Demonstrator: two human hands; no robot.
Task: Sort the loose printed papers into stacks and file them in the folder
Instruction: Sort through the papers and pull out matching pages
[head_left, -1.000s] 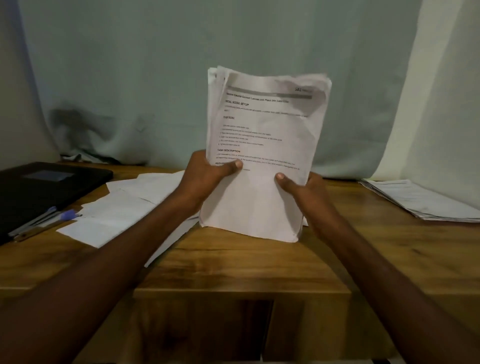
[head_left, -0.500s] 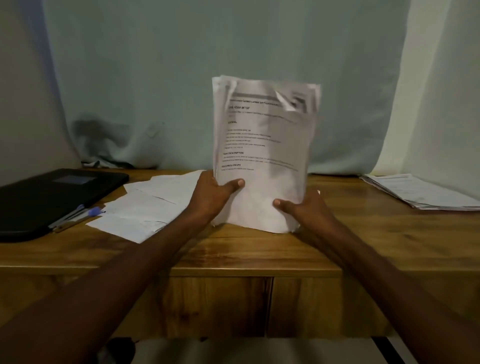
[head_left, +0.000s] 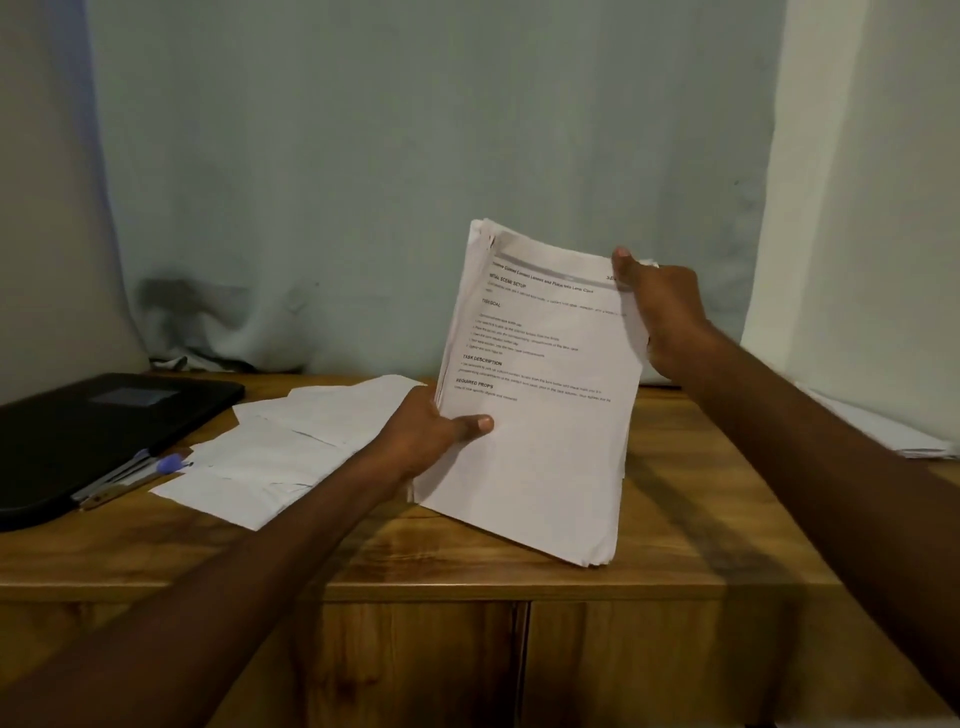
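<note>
Pale blue-grey cloth hangs behind a wooden desk (head_left: 675, 519), whose front edge runs across the lower part of the view. At the centre, both hands hold a thick stack of printed papers (head_left: 540, 415) upright and tilted, its lower right corner resting on or just above the desktop; I cannot tell which. The left hand (head_left: 431, 441) grips the stack's left edge low down, thumb laid across the front sheet. The right hand (head_left: 660, 312) pinches the top right corner at about 1 o'clock from the stack's middle, fingers curled behind the sheets.

Loose sheets (head_left: 291, 452) lie fanned at 9 o'clock, just beside the left wrist. Farther out at 9 o'clock sits a black folder (head_left: 93, 431), closed, with pens (head_left: 135, 475) against its near edge. Another pile of papers (head_left: 883, 426) lies at 3 o'clock, well apart.

The step in hand looks like squaring up the stack. To do it well, the grip should loosen enough for the sheets to slide, the bottom edge tapped flat on the wood, then the side edge likewise. The staggered top left corners suggest several sheets remain out of line. Pinching too hard at the corner risks creasing the front page.
</note>
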